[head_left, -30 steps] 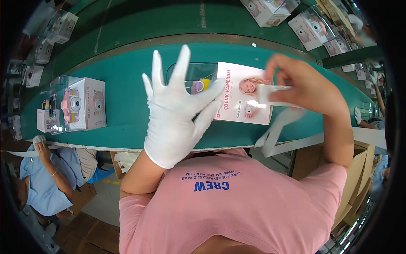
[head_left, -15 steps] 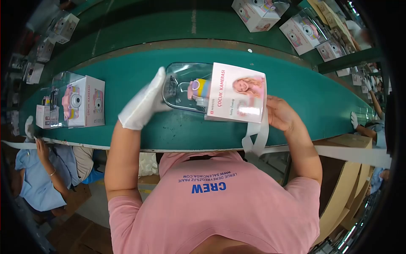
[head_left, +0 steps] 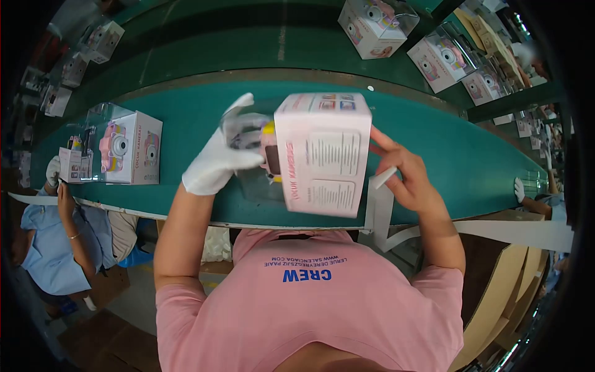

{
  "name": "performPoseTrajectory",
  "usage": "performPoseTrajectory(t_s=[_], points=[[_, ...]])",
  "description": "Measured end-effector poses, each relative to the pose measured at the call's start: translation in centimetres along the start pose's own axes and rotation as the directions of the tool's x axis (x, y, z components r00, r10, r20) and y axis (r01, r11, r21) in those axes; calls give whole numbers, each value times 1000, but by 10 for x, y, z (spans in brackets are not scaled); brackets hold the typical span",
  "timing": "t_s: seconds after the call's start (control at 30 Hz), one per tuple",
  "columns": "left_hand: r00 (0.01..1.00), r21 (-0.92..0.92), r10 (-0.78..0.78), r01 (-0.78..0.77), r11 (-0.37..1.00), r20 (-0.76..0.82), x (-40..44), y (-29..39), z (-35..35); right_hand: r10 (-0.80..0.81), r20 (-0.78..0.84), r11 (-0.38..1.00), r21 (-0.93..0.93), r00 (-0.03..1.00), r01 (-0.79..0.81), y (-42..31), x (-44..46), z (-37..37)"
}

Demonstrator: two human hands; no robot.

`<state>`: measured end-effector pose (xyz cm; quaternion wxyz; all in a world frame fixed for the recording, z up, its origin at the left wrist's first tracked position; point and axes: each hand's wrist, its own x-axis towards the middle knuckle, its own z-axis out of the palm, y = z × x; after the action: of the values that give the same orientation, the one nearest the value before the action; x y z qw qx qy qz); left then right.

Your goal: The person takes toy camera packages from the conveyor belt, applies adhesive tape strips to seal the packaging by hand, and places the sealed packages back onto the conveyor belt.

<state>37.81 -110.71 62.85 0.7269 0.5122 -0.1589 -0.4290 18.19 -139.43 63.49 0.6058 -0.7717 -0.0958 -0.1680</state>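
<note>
A white and pink toy camera box (head_left: 322, 155) with a clear plastic end is held above the green belt, its printed text panel facing up. Part of a pink and yellow toy camera (head_left: 271, 155) shows inside the clear end. My left hand (head_left: 217, 158), in a white glove, grips that clear end, thumb and fingers around it. My bare right hand (head_left: 406, 177) is at the box's right edge, fingertips near or against it; contact is hard to tell. Between its fingers is the end of a white strip (head_left: 379, 208), which hangs down and runs off right.
Another boxed toy camera (head_left: 145, 149) stands on the green belt (head_left: 446, 155) at left, by a co-worker's gloved hand (head_left: 53, 170). More boxes (head_left: 375, 37) stand across the belt's far edge. A cardboard box (head_left: 496, 291) sits at lower right. Another gloved hand (head_left: 519, 189) is far right.
The box has turned over from its girl-photo face to its text panel and moved left and toward me. My left hand has taken hold of the clear end.
</note>
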Motion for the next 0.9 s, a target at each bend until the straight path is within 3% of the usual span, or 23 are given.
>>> performPoseTrajectory(t_s=[0.07, 0.1, 0.23, 0.27, 0.33, 0.4, 0.5, 0.6, 0.73, 0.77, 0.9], points=[[972, 252, 234, -227, 941, -1, 3, -13, 1, 228, -26, 939, 269, 973, -213, -14, 1, 0], [974, 254, 226, -223, 941, 17, 3, -18, 0, 231, -45, 940, 268, 972, -211, -18, 3, -2], [891, 509, 432, -440, 740, 143, -1, -33, -6, 594, -65, 789, 240, 802, -565, -31, 21, -19], [891, 503, 428, -442, 743, 151, 0, -29, -2, 597, -75, 788, 239, 798, -567, -39, 24, -16], [828, 772, 540, -440, 458, 151, -7, -5, 18, 569, -45, 812, 187, 821, -553, -54, 41, -6], [752, 942, 635, -317, 111, 178, -19, 25, 43, 535, 11, 836, 140, 845, -531, -62, 54, 2], [734, 942, 651, -325, 87, 193, -27, 43, 88, 429, 64, 890, 141, 901, -434, -57, 58, 15], [761, 888, 576, -442, 125, 298, -23, 37, 100, 316, 98, 935, 137, 944, -327, -60, 62, 23], [795, 723, 597, -475, 502, 109, -15, 22, 99, 230, -15, 972, 54, 973, -229, -75, 67, 34], [796, 720, 595, -476, 505, 109, -15, 21, 102, 234, -17, 971, 53, 972, -233, -80, 66, 35], [680, 817, 717, -496, 295, 154, -19, 21, 112, 508, -6, 846, 191, 861, -498, -96, 69, 41]])
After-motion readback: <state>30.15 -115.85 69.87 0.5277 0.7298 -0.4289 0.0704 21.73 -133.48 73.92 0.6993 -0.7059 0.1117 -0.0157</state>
